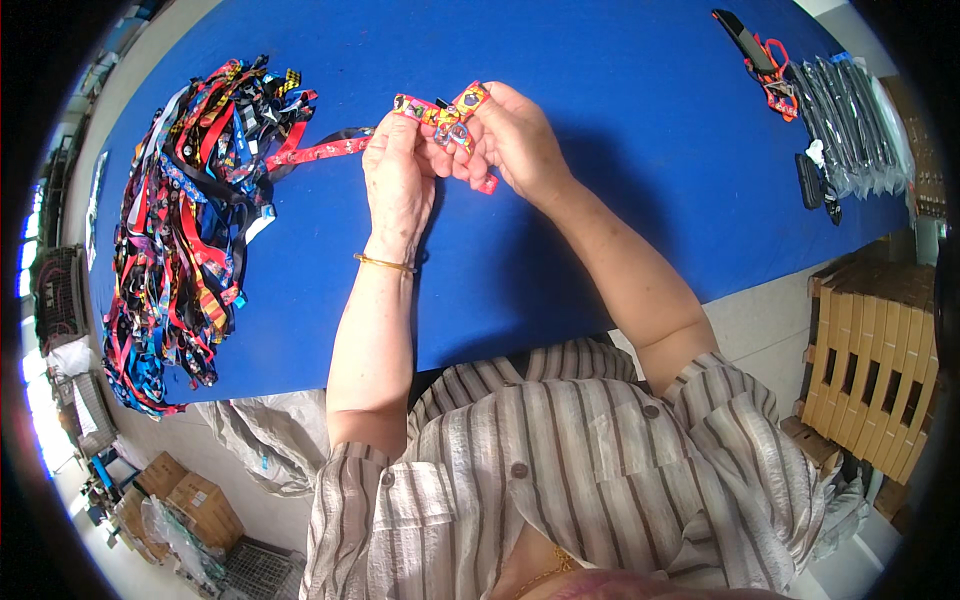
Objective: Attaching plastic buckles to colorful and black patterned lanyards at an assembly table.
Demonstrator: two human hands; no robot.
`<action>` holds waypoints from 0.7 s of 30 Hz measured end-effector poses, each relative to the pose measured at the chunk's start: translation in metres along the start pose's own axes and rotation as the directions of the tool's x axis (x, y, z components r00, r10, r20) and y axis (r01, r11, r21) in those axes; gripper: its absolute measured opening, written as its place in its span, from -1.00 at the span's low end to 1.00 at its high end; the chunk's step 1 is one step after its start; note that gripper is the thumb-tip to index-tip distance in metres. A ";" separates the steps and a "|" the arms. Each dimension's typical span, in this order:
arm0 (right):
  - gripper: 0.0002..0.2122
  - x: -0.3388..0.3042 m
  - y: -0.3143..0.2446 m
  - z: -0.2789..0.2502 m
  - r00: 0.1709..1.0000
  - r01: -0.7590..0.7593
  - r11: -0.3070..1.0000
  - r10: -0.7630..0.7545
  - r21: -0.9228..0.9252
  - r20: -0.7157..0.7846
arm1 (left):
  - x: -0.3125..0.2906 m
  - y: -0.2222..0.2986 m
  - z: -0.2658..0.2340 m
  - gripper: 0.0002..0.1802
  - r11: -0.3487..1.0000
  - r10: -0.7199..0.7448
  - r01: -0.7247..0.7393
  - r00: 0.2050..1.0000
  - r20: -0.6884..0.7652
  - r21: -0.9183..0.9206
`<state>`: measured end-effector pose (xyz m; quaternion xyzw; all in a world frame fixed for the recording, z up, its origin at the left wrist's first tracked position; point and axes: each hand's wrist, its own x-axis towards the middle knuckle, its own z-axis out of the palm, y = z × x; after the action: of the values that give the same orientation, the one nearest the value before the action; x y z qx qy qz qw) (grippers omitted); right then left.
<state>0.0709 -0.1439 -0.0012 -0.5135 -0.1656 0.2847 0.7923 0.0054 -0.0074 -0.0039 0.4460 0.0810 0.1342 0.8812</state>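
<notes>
Over the blue table, my left hand (395,180) and my right hand (525,140) are raised close together. Between them is a red and yellow printed lanyard strap (468,100), folded so that its ends spread apart. My left thumb and fingers pinch one end, and the right ones pinch the other. Where the strap's parts cross, a small dark piece shows, too small to name. A red printed strap (320,152) runs from a big heap of mixed lanyards (190,220) on the left up to my left hand; whether it joins the held one is hidden.
Flat plastic-wrapped packs (850,125) stand in a row at the table's right end. Beside them lie a dark slim object (738,38), a red-orange looped item (775,85) and a small black object (808,180). Cardboard boxes (205,508) are on the floor at lower left; stacked cardboard (870,370) is at right.
</notes>
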 end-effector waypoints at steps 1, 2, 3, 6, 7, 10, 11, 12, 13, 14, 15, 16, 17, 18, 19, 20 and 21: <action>-0.73 -0.001 -0.001 0.001 1.000 0.014 1.000 -0.015 -0.016 -0.009 | 0.001 -0.001 -0.001 -0.67 1.000 0.000 0.000 1.000 -0.001 -0.001; -0.70 -0.002 -0.001 0.003 0.999 0.029 0.999 -0.029 -0.032 -0.015 | 0.002 0.000 -0.002 -0.66 0.999 -0.032 0.032 0.999 0.006 -0.042; -0.70 -0.002 -0.001 0.004 1.000 0.027 0.999 -0.028 -0.032 -0.012 | 0.003 0.000 -0.003 -0.65 0.994 -0.064 0.065 0.998 0.014 -0.082; -0.65 -0.004 0.000 0.005 0.997 0.073 0.997 -0.073 -0.012 -0.002 | 0.007 -0.005 -0.005 -0.65 0.985 -0.111 0.110 0.994 -0.002 -0.132; -0.64 -0.005 -0.001 0.005 0.996 0.085 0.995 -0.085 -0.049 -0.007 | 0.007 -0.005 -0.007 -0.65 0.985 -0.111 0.109 0.994 -0.003 -0.134; -0.63 -0.005 -0.007 0.005 0.997 0.076 0.991 -0.075 -0.108 0.012 | 0.008 0.000 -0.016 -0.71 0.976 -0.121 0.136 0.988 0.100 -0.170; -0.62 -0.006 -0.008 0.005 0.998 0.055 0.990 -0.051 -0.133 0.028 | 0.010 0.002 -0.019 -0.71 0.982 -0.128 0.142 0.985 0.112 -0.127; -0.62 -0.006 -0.008 0.004 0.998 0.055 0.990 -0.052 -0.133 0.028 | 0.011 0.003 -0.021 -0.72 0.986 -0.136 0.147 0.983 0.123 -0.084; -0.61 -0.004 -0.008 0.002 0.999 0.044 0.987 -0.039 -0.155 0.038 | 0.011 0.003 -0.023 -0.72 0.986 -0.135 0.146 0.983 0.123 -0.084; -0.61 -0.004 -0.008 -0.001 0.999 0.035 0.984 -0.028 -0.177 0.043 | 0.009 0.005 -0.019 -0.72 0.979 -0.152 0.170 0.978 0.145 -0.115; -0.61 -0.003 -0.006 -0.004 0.999 0.036 0.983 -0.029 -0.178 0.039 | 0.008 0.007 -0.016 -0.72 0.970 -0.169 0.194 0.971 0.167 -0.146; -0.60 -0.001 -0.004 -0.007 0.999 0.032 0.985 -0.024 -0.171 0.048 | 0.006 0.008 -0.012 -0.72 0.970 -0.172 0.197 0.970 0.171 -0.145; -0.60 0.000 -0.003 -0.008 0.998 0.027 0.986 -0.017 -0.163 0.060 | 0.003 0.012 -0.004 -0.71 0.968 -0.173 0.194 0.975 0.138 -0.157; -0.60 0.000 -0.004 -0.009 0.998 0.028 0.986 -0.019 -0.162 0.058 | 0.002 0.014 0.001 -0.70 0.967 -0.174 0.190 0.979 0.105 -0.168; -0.60 -0.001 -0.005 -0.011 0.998 0.043 0.982 -0.034 -0.183 0.056 | 0.002 0.013 0.000 -0.70 0.967 -0.176 0.192 0.979 0.106 -0.167; -0.60 -0.001 -0.007 -0.011 0.997 0.060 0.977 -0.050 -0.205 0.054 | 0.002 0.014 -0.001 -0.73 0.981 -0.155 0.166 0.981 0.114 -0.099; -0.60 0.000 -0.006 -0.012 0.997 0.062 0.977 -0.052 -0.204 0.052 | 0.003 0.013 -0.002 -0.76 0.990 -0.133 0.138 0.983 0.124 -0.031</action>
<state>0.0796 -0.1542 -0.0006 -0.5809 -0.2271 0.2551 0.7388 0.0052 0.0023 0.0055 0.4291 0.0550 0.0480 0.9003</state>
